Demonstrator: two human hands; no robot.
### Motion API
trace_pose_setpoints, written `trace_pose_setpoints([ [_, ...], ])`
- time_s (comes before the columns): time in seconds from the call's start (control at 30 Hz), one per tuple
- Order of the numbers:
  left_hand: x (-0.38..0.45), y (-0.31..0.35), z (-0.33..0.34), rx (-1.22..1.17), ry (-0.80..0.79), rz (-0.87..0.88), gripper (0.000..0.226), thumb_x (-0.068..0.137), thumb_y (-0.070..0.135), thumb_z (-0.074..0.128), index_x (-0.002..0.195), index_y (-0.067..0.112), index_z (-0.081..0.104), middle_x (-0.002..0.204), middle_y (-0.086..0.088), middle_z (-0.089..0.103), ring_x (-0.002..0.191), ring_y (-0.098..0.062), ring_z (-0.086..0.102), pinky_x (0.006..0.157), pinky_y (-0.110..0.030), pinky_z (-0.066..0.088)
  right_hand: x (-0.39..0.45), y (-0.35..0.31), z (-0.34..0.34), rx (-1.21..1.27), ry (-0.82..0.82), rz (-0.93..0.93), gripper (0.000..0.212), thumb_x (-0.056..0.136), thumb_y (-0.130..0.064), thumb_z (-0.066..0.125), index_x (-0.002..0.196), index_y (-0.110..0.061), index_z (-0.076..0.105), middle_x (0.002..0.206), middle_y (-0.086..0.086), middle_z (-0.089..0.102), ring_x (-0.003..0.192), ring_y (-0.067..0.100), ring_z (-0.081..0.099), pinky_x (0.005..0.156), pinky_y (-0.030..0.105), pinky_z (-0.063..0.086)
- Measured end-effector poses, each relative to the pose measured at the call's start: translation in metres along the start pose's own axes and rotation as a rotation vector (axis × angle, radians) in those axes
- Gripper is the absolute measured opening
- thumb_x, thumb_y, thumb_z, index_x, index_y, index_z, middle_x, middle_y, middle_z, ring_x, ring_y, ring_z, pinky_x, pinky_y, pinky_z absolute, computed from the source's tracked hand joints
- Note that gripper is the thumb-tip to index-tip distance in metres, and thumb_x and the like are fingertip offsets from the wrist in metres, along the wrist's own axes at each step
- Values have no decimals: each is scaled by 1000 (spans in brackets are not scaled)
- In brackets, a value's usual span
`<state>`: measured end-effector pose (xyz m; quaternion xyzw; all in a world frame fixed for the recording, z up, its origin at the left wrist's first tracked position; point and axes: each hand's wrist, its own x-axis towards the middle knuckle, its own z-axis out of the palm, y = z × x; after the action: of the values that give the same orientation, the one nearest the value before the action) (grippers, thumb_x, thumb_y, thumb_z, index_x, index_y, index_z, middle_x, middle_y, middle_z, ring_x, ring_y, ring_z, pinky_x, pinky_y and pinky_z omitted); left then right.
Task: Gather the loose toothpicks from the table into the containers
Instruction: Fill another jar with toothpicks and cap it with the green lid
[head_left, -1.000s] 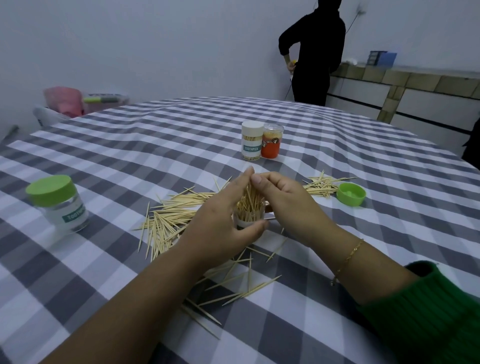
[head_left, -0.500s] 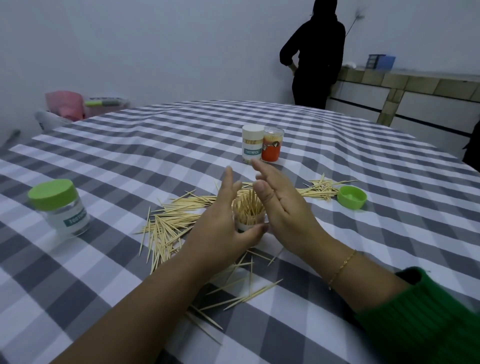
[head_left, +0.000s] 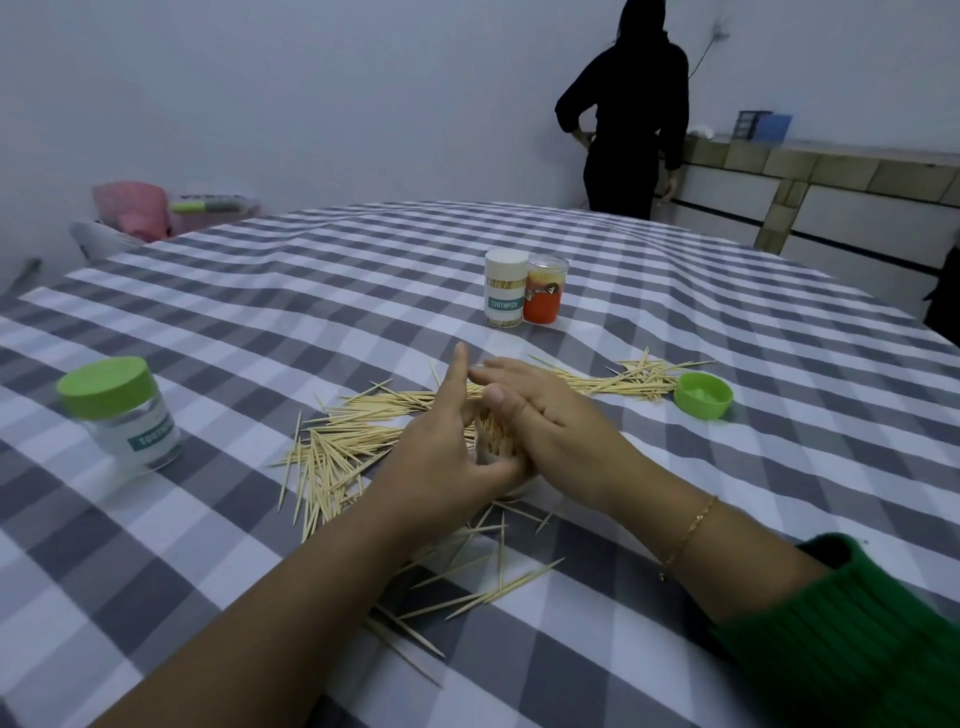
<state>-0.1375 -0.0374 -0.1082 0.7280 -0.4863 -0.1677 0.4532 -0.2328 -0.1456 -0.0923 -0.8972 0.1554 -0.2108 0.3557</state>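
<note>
A small clear container (head_left: 496, 441) stuffed with upright toothpicks stands on the checked tablecloth between my hands. My left hand (head_left: 441, 462) holds it from the left, thumb curled round its lower front, index finger pointing up. My right hand (head_left: 556, 431) lies with straight fingers against the toothpick tips and the container's right side. Loose toothpicks (head_left: 337, 441) lie heaped left of the container. More toothpicks (head_left: 623, 379) are scattered behind my right hand, and a few toothpicks (head_left: 493, 582) lie close to me.
An open green lid (head_left: 704, 396) lies at the right. A clear jar with a green lid (head_left: 124, 415) stands at the left. A white-capped toothpick tube (head_left: 504, 291) and an orange tube (head_left: 545, 293) stand further back. A person in black (head_left: 628, 130) stands beyond the table.
My right hand let go of its pinch at the toothpick tips, opened, and now lies flat over them. My left index finger lifted off and points up; the container stays put.
</note>
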Motion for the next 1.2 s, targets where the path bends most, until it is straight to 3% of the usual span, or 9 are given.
trace_pose_setpoints([
  [0.2, 1, 1, 0, -34, 3, -10, 114, 71, 42, 73, 148, 35, -11, 139, 12, 50, 102, 9, 52, 71, 3, 35, -3, -3, -1, 225, 33, -16, 46, 97, -42, 37, 142, -42, 28, 138, -14, 43, 125, -1, 39, 105, 23, 33],
  [0.33, 3, -3, 0, -18, 6, -11, 116, 70, 44, 74, 148, 35, -11, 135, 11, 54, 114, 0, 53, 78, -2, 34, -3, -4, -5, 120, 37, -21, 45, 95, -43, 34, 137, -33, 44, 128, -22, 44, 110, -18, 39, 95, 3, 29],
  [0.5, 2, -2, 0, 13, 17, -15, 113, 73, 37, 75, 149, 34, -9, 138, 12, 51, 111, 8, 38, 68, 9, 30, -1, 1, -2, -19, 48, -32, 31, 96, -30, 49, 124, -24, 62, 134, -10, 54, 125, 4, 42, 107, 27, 31],
  [0.63, 2, -4, 0, 15, 31, -14, 117, 70, 44, 77, 148, 36, -9, 137, 14, 52, 127, -3, 42, 94, -14, 31, 1, 3, -4, 197, 167, 28, 18, 87, -12, 65, 101, -20, 73, 113, -8, 63, 111, 6, 56, 99, 37, 47],
  [0.73, 3, -4, 1, 23, 44, -15, 116, 70, 45, 76, 149, 35, -8, 135, 13, 54, 127, -4, 42, 88, -12, 31, 0, 4, -4, 163, 145, -17, 16, 89, -22, 62, 97, -21, 75, 112, -11, 64, 111, 6, 56, 97, 38, 47],
  [0.87, 4, -6, 1, 16, 63, -31, 114, 69, 48, 76, 148, 38, -6, 138, 7, 52, 126, -10, 46, 90, -20, 33, -1, 2, -5, 178, 104, -34, 24, 91, -30, 55, 95, -18, 76, 113, -14, 65, 109, 1, 56, 93, 28, 49],
  [1.0, 2, -2, 0, 95, 60, -3, 100, 72, 47, 74, 149, 35, 12, 139, 7, 50, 118, -4, 46, 83, -12, 33, -3, -3, -11, 425, 82, 27, 23, 90, -32, 52, 97, -21, 72, 104, -12, 68, 96, -7, 62, 75, 9, 48],
  [1.07, 1, 0, -1, 132, 51, 23, 90, 73, 49, 73, 147, 37, 24, 138, 8, 51, 112, 1, 43, 84, -12, 33, 0, 1, -19, 319, 139, 36, 23, 91, -35, 51, 106, -28, 68, 110, -11, 67, 100, -5, 60, 79, 7, 45],
  [1.2, -1, 2, -3, 163, 40, 32, 83, 73, 50, 71, 144, 39, 29, 140, 8, 48, 109, 4, 35, 86, -12, 31, 18, 18, -43, -215, 91, 202, 33, 98, -22, 48, 129, -24, 56, 128, -2, 59, 112, 12, 55, 94, 26, 44],
])
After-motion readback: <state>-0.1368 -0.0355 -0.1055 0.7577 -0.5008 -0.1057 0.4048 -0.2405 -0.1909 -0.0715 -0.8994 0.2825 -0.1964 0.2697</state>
